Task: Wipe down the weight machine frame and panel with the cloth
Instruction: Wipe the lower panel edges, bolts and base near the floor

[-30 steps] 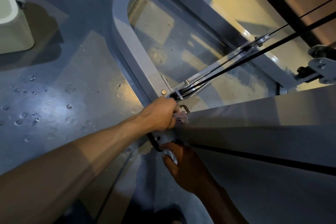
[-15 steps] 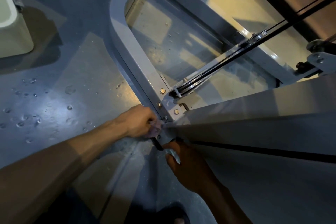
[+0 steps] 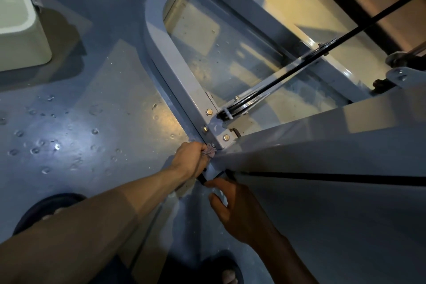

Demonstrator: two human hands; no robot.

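Observation:
I look down along the weight machine's grey panel [image 3: 322, 191], which runs from the right edge to the floor. Its grey base frame [image 3: 170, 57] lies on the floor as a curved bar with bolts at the corner. My left hand [image 3: 190, 159] grips a bunched pinkish cloth [image 3: 210, 151] and presses it against the frame's bolted corner where the panel meets the base. My right hand [image 3: 232, 205] rests on the lower foot of the panel with fingers loosely curved, holding nothing I can make out.
A black cable [image 3: 322, 34] runs diagonally from a pulley [image 3: 232, 110] at the base up to the top right. The wet blue-grey floor [image 3: 80, 134] carries water drops. A pale box [image 3: 20, 23] stands at top left. My sandalled feet [image 3: 228, 272] are at the bottom.
My left hand has slid the cloth down from the upper part of the corner by the pulley to its lower outer edge. My right hand has opened a little and shifted lower on the panel foot.

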